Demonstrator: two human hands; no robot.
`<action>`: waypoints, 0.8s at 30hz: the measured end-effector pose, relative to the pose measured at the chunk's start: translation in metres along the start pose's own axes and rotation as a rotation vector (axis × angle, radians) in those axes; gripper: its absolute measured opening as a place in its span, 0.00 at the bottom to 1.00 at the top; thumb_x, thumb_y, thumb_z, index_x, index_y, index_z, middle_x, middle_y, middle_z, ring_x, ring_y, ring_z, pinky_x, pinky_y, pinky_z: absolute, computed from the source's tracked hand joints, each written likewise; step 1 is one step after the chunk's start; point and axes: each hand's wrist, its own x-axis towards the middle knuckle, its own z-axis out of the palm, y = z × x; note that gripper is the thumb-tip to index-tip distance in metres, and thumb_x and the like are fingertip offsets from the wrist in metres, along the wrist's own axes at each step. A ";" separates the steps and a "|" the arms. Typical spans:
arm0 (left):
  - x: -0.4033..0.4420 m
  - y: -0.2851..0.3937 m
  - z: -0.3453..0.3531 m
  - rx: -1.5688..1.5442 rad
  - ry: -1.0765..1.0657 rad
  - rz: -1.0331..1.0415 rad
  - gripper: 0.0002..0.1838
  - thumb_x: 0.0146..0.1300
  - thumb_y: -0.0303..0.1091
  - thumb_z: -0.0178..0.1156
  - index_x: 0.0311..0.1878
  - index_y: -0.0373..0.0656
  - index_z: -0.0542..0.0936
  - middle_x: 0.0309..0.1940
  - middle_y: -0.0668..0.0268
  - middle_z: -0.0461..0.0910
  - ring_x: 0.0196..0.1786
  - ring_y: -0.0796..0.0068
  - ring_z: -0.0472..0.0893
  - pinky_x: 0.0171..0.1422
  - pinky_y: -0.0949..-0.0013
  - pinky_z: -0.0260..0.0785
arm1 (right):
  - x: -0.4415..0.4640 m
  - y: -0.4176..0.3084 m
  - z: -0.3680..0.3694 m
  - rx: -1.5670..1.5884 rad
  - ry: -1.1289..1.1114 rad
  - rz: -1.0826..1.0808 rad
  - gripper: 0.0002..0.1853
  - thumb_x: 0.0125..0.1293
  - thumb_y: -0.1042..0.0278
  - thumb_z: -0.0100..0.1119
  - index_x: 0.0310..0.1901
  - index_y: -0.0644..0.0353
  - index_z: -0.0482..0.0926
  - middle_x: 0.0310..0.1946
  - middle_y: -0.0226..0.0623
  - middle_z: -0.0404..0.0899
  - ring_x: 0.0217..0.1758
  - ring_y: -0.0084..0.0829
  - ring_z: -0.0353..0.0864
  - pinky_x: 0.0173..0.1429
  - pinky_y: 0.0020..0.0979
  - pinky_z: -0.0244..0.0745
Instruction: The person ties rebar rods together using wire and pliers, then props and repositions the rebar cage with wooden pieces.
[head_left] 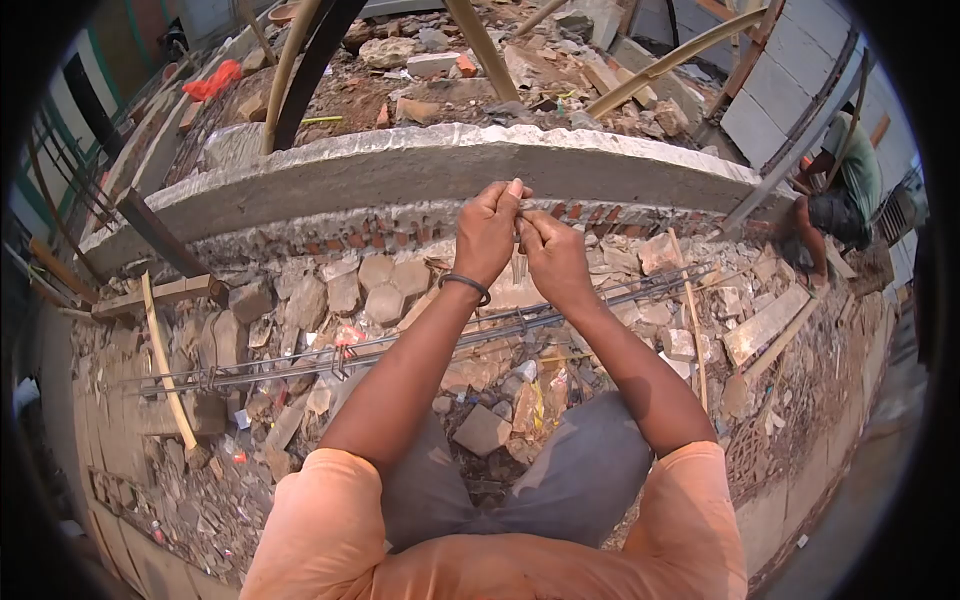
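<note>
My left hand (484, 232), with a dark band at its wrist, is closed in a pinch in front of the concrete beam (400, 171). Right beside it, my right hand (556, 262) is closed too, and the fingertips of both meet. Something small and thin is between them, too small to name. A narrow greyish piece (519, 266) shows just under the fingers; whether it is held or lies behind them I cannot tell. Below my hands, a long bundle of steel bars with stirrups (400, 350) lies slantwise over the rubble, partly hidden by my left forearm.
Broken stones (385, 303) and debris cover the ground around my legs. A bamboo strip (166, 365) lies at left, and a wooden post (160, 235) leans by the beam. Another person (855, 180) crouches at far right. Rubble and bamboo poles (480, 50) are beyond the beam.
</note>
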 end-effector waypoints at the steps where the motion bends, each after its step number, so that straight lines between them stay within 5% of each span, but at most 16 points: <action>1: 0.005 -0.005 -0.003 0.031 0.058 0.056 0.19 0.74 0.44 0.53 0.43 0.36 0.82 0.26 0.70 0.77 0.31 0.79 0.75 0.40 0.72 0.70 | -0.001 -0.001 -0.001 0.033 -0.086 0.099 0.08 0.68 0.70 0.57 0.40 0.67 0.80 0.28 0.44 0.82 0.28 0.36 0.82 0.34 0.36 0.74; 2: 0.012 -0.010 -0.008 0.070 0.119 0.111 0.19 0.75 0.45 0.51 0.45 0.38 0.82 0.27 0.71 0.76 0.32 0.79 0.75 0.43 0.72 0.70 | -0.003 -0.002 -0.003 0.073 -0.177 0.198 0.08 0.67 0.70 0.57 0.40 0.66 0.80 0.29 0.43 0.82 0.29 0.36 0.82 0.35 0.36 0.74; 5: 0.036 0.018 -0.047 -0.881 0.336 -0.185 0.18 0.77 0.47 0.47 0.46 0.41 0.76 0.22 0.73 0.69 0.25 0.78 0.71 0.35 0.71 0.69 | -0.009 0.016 -0.012 0.097 -0.434 0.374 0.10 0.67 0.66 0.60 0.41 0.66 0.81 0.31 0.37 0.83 0.35 0.27 0.81 0.44 0.31 0.74; 10: 0.067 -0.024 -0.173 -1.300 0.711 -0.166 0.18 0.78 0.50 0.42 0.44 0.44 0.71 0.16 0.75 0.57 0.15 0.81 0.56 0.17 0.72 0.49 | -0.017 0.020 -0.015 0.789 -0.481 0.589 0.12 0.64 0.58 0.64 0.41 0.59 0.80 0.50 0.35 0.80 0.57 0.24 0.71 0.66 0.31 0.57; 14: 0.070 -0.030 -0.198 -1.411 0.773 -0.156 0.18 0.77 0.49 0.44 0.41 0.45 0.73 0.13 0.75 0.58 0.13 0.80 0.56 0.16 0.72 0.49 | -0.017 -0.009 0.004 1.111 -0.566 0.448 0.15 0.66 0.54 0.62 0.38 0.58 0.75 0.44 0.37 0.80 0.56 0.31 0.73 0.66 0.38 0.60; 20: 0.073 -0.030 -0.268 -1.301 0.891 0.092 0.17 0.77 0.48 0.44 0.41 0.44 0.73 0.13 0.75 0.57 0.13 0.80 0.56 0.15 0.73 0.48 | -0.028 -0.002 0.010 1.058 -0.612 0.540 0.16 0.68 0.51 0.59 0.39 0.55 0.73 0.46 0.36 0.77 0.58 0.31 0.72 0.61 0.36 0.65; 24: 0.069 -0.016 -0.275 -1.304 0.808 0.030 0.17 0.77 0.47 0.44 0.42 0.43 0.72 0.13 0.75 0.56 0.12 0.80 0.54 0.15 0.73 0.49 | -0.012 -0.002 0.016 0.981 -0.470 0.486 0.24 0.68 0.48 0.59 0.56 0.57 0.70 0.56 0.37 0.71 0.61 0.31 0.71 0.62 0.34 0.66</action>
